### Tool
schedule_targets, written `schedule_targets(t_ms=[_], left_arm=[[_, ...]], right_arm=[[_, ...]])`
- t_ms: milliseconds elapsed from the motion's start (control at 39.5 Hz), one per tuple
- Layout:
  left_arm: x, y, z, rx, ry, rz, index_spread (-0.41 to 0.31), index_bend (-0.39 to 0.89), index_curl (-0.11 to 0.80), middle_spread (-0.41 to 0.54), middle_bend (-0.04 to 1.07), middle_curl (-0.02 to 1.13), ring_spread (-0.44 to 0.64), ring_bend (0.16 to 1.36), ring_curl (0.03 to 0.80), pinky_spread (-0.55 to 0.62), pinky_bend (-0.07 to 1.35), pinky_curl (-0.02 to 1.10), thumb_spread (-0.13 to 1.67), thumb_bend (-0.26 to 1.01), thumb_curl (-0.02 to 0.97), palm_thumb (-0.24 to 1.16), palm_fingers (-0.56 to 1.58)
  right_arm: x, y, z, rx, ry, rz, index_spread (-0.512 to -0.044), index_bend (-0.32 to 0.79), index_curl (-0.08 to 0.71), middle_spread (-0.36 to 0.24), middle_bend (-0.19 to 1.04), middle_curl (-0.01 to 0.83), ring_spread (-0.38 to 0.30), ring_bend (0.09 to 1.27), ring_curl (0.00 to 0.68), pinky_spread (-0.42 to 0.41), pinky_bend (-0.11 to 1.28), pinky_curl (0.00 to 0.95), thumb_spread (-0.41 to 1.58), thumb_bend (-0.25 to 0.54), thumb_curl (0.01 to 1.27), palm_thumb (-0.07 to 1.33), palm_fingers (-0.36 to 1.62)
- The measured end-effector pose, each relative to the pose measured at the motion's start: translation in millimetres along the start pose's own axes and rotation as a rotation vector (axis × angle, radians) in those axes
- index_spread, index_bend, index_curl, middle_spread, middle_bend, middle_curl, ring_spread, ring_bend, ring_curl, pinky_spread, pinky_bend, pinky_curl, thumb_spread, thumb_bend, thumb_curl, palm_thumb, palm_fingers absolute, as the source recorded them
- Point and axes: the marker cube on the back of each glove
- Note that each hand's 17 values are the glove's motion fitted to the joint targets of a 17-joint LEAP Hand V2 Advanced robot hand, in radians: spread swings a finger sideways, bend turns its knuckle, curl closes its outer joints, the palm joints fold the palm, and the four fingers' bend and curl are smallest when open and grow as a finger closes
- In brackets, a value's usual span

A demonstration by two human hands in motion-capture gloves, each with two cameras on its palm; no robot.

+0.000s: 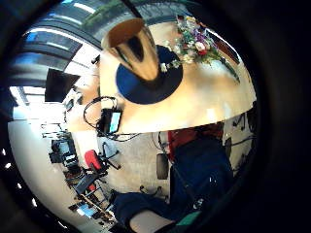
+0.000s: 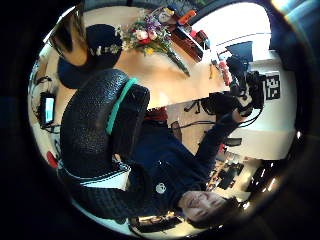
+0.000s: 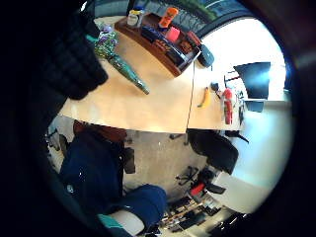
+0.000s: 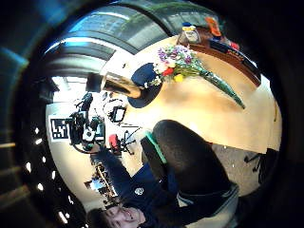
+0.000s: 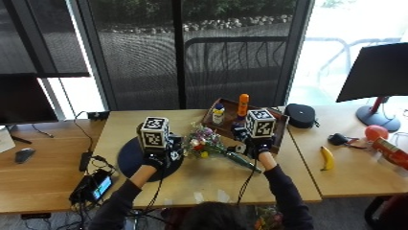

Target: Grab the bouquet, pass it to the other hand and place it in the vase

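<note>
The bouquet point(image 5: 213, 146) lies on the table point(image 5: 204, 184), between the left hand point(image 5: 155, 155) at 9 o'clock and the right hand point(image 5: 258, 146) at 3 o'clock; I cannot tell how either hand's fingers are set. The vase point(image 1: 133, 48) stands on a dark mat point(image 5: 130, 160)

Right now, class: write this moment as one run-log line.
bouquet: lying on table, not held | vase: upright on dark mat, no flowers in it | left hand: above mat | right hand: above bouquet stems

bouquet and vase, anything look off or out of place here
Nothing stands out. The bouquet lies flat on the table, unspilled, and the vase stands upright on its dark mat.
</note>
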Motion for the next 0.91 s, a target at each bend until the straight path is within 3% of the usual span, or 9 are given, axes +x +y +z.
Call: schedule_targets(t_ms=[101, 203, 507, 659, 785, 912], left_arm=[[2.5, 2.5, -2.2, 0.005, -0.02, 0.01, 0.06, 0.13, 0.223, 0.242, 0.18, 0.27, 0.29, 0.59, 0.256, 0.37, 0.27, 0.26, 1.26, 0.01, 0.186, 0.17, 0.2], [6.4, 6.1, -3.7, 0.042, -0.015, 0.036, 0.065, 0.12, 0.224, 0.253, 0.19, 0.28, 0.3, 0.61, 0.262, 0.37, 0.28, 0.27, 1.26, -0.01, 0.197, 0.17, 0.18], [14.4, 1.2, 7.8, 0.017, -0.014, 0.053, 0.071, 0.13, 0.235, 0.257, 0.19, 0.31, 0.3, 0.63, 0.271, 0.38, 0.29, 0.29, 1.25, -0.01, 0.22, 0.17, 0.17], [22.6, 0.1, 11.6, -0.015, -0.038, 0.065, 0.071, 0.13, 0.24, 0.257, 0.2, 0.32, 0.3, 0.63, 0.274, 0.38, 0.29, 0.3, 1.25, -0.01, 0.228, 0.16, 0.16], [25.3, -3.4, 12.0, 0.0, -0.022, 0.074, 0.072, 0.13, 0.244, 0.257, 0.2, 0.32, 0.3, 0.64, 0.276, 0.38, 0.29, 0.3, 1.25, -0.01, 0.233, 0.16, 0.16], [24.9, -4.6, 13.7, -0.005, -0.024, 0.076, 0.072, 0.13, 0.247, 0.257, 0.2, 0.33, 0.3, 0.64, 0.277, 0.38, 0.29, 0.31, 1.25, -0.01, 0.239, 0.17, 0.16]], right_arm=[[8.9, -9.6, 3.0, -0.11, -0.043, -0.034, -0.225, 0.06, 0.204, -0.004, 0.22, 0.314, -0.03, 0.52, 0.313, 0.104, 0.38, 0.302, 1.12, 0.018, 0.19, 0.32, 0.62], [23.0, -28.1, 14.6, -0.123, -0.108, -0.016, -0.201, 0.03, 0.183, 0.012, 0.22, 0.329, -0.041, 0.56, 0.334, 0.094, 0.43, 0.326, 1.08, -0.027, 0.2, 0.27, 0.61], [75.7, -79.2, 61.3, -0.105, -0.172, 0.127, -0.176, 0.07, 0.167, 0.011, 0.23, 0.365, -0.08, 0.59, 0.365, 0.082, 0.46, 0.353, 1.04, -0.002, 0.26, 0.39, 0.54], [95.4, -99.8, 98.2, -0.128, -0.23, 0.239, -0.173, 0.06, 0.154, -0.007, 0.22, 0.373, -0.108, 0.61, 0.37, 0.074, 0.52, 0.363, 1.03, -0.013, 0.28, 0.43, 0.56], [97.8, -93.0, 119.0, -0.247, -0.217, 0.439, -0.159, 0.07, 0.15, -0.009, 0.2, 0.378, -0.115, 0.61, 0.378, 0.095, 0.57, 0.377, 1.03, 0.004, 0.31, 0.5, 0.55], [102.1, -97.0, 128.9, -0.073, -0.154, 0.448, -0.148, 0.09, 0.156, -0.004, 0.2, 0.388, -0.11, 0.61, 0.387, 0.121, 0.56, 0.381, 1.04, 0.007, 0.33, 0.57, 0.5]])
